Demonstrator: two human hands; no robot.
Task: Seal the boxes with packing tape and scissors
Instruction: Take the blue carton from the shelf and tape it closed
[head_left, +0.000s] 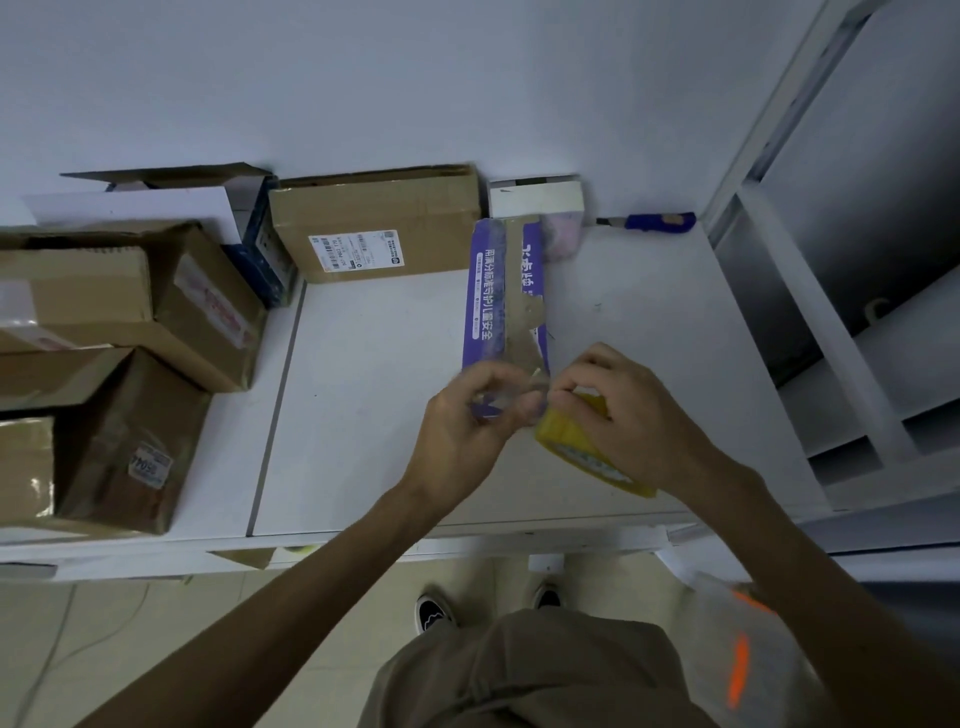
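Near the front edge of the tabletop (389, 415), right of its middle, both hands meet over the near end of a long purple box (488, 291). The right hand (628, 415) has its grip closed round a yellow packing tape roll (571, 441), fingers curled over the top of the roll and the roll tilted against the tabletop. The left hand (462, 426) is just beside it, its grip narrow, thumb and fingertips pinching a short clear tape strip (511, 402) that spans the gap between the two hands. Blur hides exactly where the strip leaves the roll.

The purple box lies flat with its length running from the hands toward the far edge. It carries white printed characters, and a torn brown patch (524, 322) runs along its top face.

Along the far edge a brown carton (374, 208) with a white shipping label stands left of the purple box's far end, and a small white box (535, 200) stands behind that end. A blue-handled cutter (654, 222) lies in the far right corner, well apart from the hands. A dark blue box (267, 254) stands left of the labelled carton. At the left edge one large carton (104, 291) sits toward the back and another carton (130, 426) sits toward the front, the two touching.
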